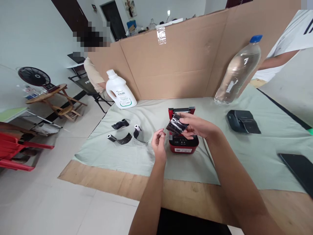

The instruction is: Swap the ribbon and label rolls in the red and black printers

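My right hand (195, 125) grips a roll of glossy black film (176, 124) and holds it above a small red and black printer (184, 147). The printer stands on the cloth with its lid (181, 110) raised; the roll and my hand hide much of its inside. Just left of the roll is my left hand (158, 143), its fingers loosely curled and apart, with nothing visible in them. Farther left lie three partly unwound black film rolls, one at the back (120, 124), one in front (119, 139) and one standing nearer the printer (138, 132).
A white detergent bottle (121, 91) and a clear blue-capped bottle (238, 75) stand before a cardboard screen (171, 65). At right lie a black device (242, 121) and a dark phone-like slab (299, 169). Pale green cloth (137, 156) covers the wooden table. Two people are beyond the screen.
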Tool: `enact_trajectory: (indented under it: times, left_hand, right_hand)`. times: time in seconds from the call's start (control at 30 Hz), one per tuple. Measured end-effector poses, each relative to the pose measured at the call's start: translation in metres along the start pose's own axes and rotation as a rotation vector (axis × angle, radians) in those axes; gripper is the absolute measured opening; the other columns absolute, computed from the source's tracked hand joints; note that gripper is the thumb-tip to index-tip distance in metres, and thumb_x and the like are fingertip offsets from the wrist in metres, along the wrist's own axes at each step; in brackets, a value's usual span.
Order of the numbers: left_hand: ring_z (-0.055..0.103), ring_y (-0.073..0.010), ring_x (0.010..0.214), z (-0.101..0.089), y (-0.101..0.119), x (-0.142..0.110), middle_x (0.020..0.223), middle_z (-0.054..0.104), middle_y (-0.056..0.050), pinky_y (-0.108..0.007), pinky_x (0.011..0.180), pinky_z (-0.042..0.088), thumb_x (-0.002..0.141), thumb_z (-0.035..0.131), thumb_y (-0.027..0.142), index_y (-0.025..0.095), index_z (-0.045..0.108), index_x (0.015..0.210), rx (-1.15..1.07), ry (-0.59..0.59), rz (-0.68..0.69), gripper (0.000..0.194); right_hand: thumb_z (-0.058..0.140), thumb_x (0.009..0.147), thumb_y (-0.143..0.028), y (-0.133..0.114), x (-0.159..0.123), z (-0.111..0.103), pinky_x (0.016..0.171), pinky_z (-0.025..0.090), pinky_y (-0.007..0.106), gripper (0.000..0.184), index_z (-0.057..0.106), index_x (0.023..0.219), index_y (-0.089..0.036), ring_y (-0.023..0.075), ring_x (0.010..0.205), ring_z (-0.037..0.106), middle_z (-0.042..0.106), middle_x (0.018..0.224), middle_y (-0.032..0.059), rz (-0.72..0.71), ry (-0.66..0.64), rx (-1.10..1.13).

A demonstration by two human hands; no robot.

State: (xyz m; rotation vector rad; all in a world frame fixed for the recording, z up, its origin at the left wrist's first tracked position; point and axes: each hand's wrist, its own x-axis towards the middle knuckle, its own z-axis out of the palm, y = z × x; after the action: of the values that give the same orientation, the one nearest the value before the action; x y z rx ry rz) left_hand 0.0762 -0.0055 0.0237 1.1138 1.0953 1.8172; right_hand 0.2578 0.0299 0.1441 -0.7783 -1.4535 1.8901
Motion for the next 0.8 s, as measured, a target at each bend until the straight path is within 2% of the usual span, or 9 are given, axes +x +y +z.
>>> enact_trajectory:
  times: [0.1,0.23,0.3,0.4,0.53,0.57,0.63,0.7,0.8]
  left_hand:
    - [0.06,-0.0172,0.09,-0.001,0.0,0.0,0.091,0.062,-0.004,-0.03,0.088,0.05,0.09,0.065,0.044,0.021,0.072,0.108,0.07,-0.025,0.038,0.03]
    - [0.057,-0.0225,0.114,-0.003,0.002,0.0,0.127,0.057,-0.011,-0.035,0.097,0.048,0.092,0.063,0.045,0.023,0.067,0.127,0.255,-0.075,0.164,0.042]
    - [0.054,-0.0253,0.122,-0.004,0.003,-0.001,0.13,0.056,-0.012,-0.039,0.103,0.046,0.093,0.062,0.044,0.023,0.07,0.117,0.326,-0.112,0.23,0.033]
    - [0.058,-0.0243,0.112,-0.004,0.005,-0.003,0.111,0.062,-0.009,-0.041,0.101,0.046,0.094,0.059,0.041,0.021,0.068,0.09,0.367,-0.158,0.297,0.022]
    - [0.055,-0.0157,0.075,-0.004,0.007,-0.011,0.074,0.055,-0.001,-0.03,0.075,0.048,0.095,0.059,0.037,0.019,0.057,0.072,0.322,-0.179,0.261,0.029]
    - [0.052,-0.0139,0.069,-0.004,0.007,-0.015,0.069,0.052,0.001,-0.027,0.069,0.046,0.095,0.06,0.037,0.019,0.059,0.075,0.301,-0.175,0.237,0.027]
    - [0.048,-0.0113,0.062,-0.004,0.007,-0.022,0.065,0.05,0.003,-0.023,0.062,0.043,0.094,0.062,0.037,0.018,0.064,0.095,0.254,-0.15,0.201,0.019]
    - [0.046,-0.0097,0.057,-0.004,0.007,-0.028,0.063,0.049,0.005,-0.022,0.06,0.043,0.093,0.063,0.036,0.017,0.061,0.117,0.23,-0.138,0.208,0.03]
    - [0.044,-0.0086,0.052,-0.004,0.01,-0.034,0.059,0.047,0.007,-0.022,0.06,0.045,0.093,0.063,0.032,0.017,0.061,0.119,0.263,-0.166,0.313,0.03]
  right_hand:
    - [0.071,0.089,-0.044,0.001,-0.001,-0.009,0.05,0.043,0.023,0.029,0.059,0.102,-0.021,0.0104,0.054,0.049,0.057,0.07,-0.003,-0.02,-0.001,-0.054]
    - [0.067,0.091,-0.046,0.001,-0.001,-0.015,0.075,0.051,0.031,0.034,0.071,0.11,-0.018,0.0175,0.082,0.064,0.07,0.094,0.0039,-0.124,0.042,-0.254]
    - [0.063,0.093,-0.047,-0.001,-0.001,-0.016,0.084,0.05,0.034,0.036,0.073,0.111,-0.017,0.0208,0.092,0.065,0.072,0.099,0.0047,-0.172,0.079,-0.35]
    - [0.058,0.094,-0.046,-0.004,-0.001,-0.017,0.085,0.049,0.035,0.036,0.074,0.108,-0.017,0.0221,0.092,0.064,0.073,0.099,0.0044,-0.193,0.127,-0.474]
    - [0.055,0.095,-0.039,-0.004,0.001,-0.018,0.083,0.048,0.033,0.029,0.075,0.102,-0.019,0.0226,0.092,0.064,0.074,0.1,0.0038,-0.18,0.205,-0.7]
    - [0.054,0.094,-0.037,-0.004,0.002,-0.018,0.083,0.048,0.033,0.027,0.075,0.101,-0.019,0.0226,0.093,0.064,0.075,0.101,0.0041,-0.17,0.216,-0.752]
    - [0.053,0.094,-0.031,-0.003,0.004,-0.015,0.083,0.047,0.033,0.025,0.074,0.1,-0.019,0.0223,0.093,0.065,0.075,0.103,0.0055,-0.131,0.227,-0.847]
    - [0.05,0.095,-0.027,-0.002,0.004,-0.011,0.079,0.046,0.032,0.024,0.072,0.098,-0.017,0.0212,0.089,0.064,0.074,0.101,0.0069,-0.081,0.243,-0.941]
    - [0.047,0.097,-0.023,0.0,0.004,-0.004,0.073,0.043,0.031,0.023,0.069,0.095,-0.017,0.0198,0.082,0.064,0.074,0.097,0.0078,-0.009,0.266,-1.093]
